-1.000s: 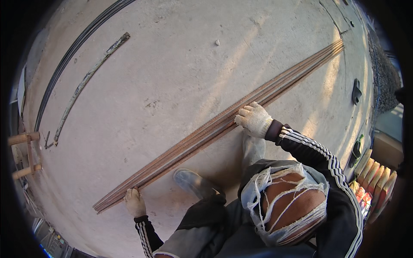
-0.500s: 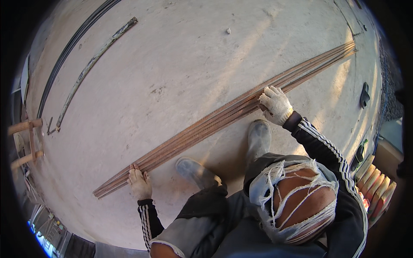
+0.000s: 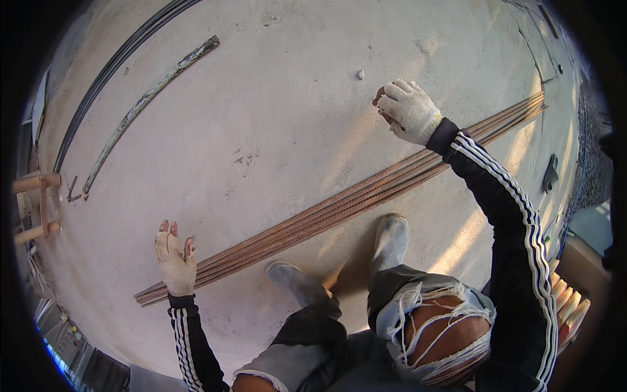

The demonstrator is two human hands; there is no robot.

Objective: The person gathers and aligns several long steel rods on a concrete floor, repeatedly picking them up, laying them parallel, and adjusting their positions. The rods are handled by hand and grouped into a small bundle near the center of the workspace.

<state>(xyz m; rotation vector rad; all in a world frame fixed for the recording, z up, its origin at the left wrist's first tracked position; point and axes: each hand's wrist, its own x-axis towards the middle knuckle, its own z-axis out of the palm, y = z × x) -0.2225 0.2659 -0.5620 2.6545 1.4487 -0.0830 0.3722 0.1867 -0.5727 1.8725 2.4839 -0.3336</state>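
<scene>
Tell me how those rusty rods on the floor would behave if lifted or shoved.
The rusty rods look like ribbed steel, so they are probably heavy for their thickness. Long and thin, they may bow a little if lifted. Lying side by side, they could spread apart when shoved.

Rebar bundle (image 3: 326, 215): several ribbed bars, rusty brown, roughly parallel, lying side by side on concrete floor (image 3: 274, 117). Runs diagonally, lower left to upper right. Exact count hard to tell.
</scene>
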